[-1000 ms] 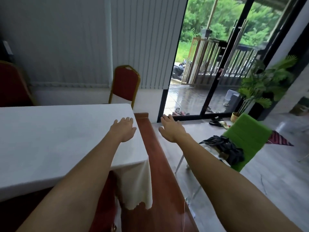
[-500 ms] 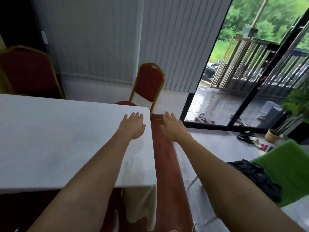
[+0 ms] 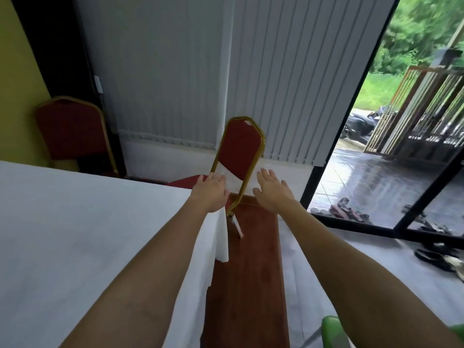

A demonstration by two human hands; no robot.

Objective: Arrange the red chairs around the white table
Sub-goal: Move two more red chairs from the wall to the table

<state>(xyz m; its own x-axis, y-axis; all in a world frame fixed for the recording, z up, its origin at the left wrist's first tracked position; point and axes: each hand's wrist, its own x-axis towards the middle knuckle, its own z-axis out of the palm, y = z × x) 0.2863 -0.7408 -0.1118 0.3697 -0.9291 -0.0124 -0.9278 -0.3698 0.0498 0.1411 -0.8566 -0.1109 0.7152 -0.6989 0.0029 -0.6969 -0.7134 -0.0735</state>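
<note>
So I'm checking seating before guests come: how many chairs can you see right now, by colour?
Red chairs: 2, one at the table's far corner and one by the yellow wall
Green chairs: 1, only an edge showing at bottom right
Total: 3

A plain white cloth covers the table (image 3: 75,234), one corner hanging pale against a reddish-brown strip of carpet (image 3: 251,272). The nearer chair (image 3: 241,149) pairs a deep red back with a gold frame and a white patch low on the backrest. A second chair (image 3: 70,129), in shadow, shows the same dark red and gold. Grey-white vertical blinds (image 3: 276,79) stripe the far wall, beside a mustard-yellow wall (image 3: 15,84). The floor (image 3: 376,259) is pale grey; the door frame (image 3: 351,109) black. Outside, blurred foliage (image 3: 414,28) reads bright green. A vivid green object (image 3: 331,330), possibly a seat, edges the lower right.
</note>
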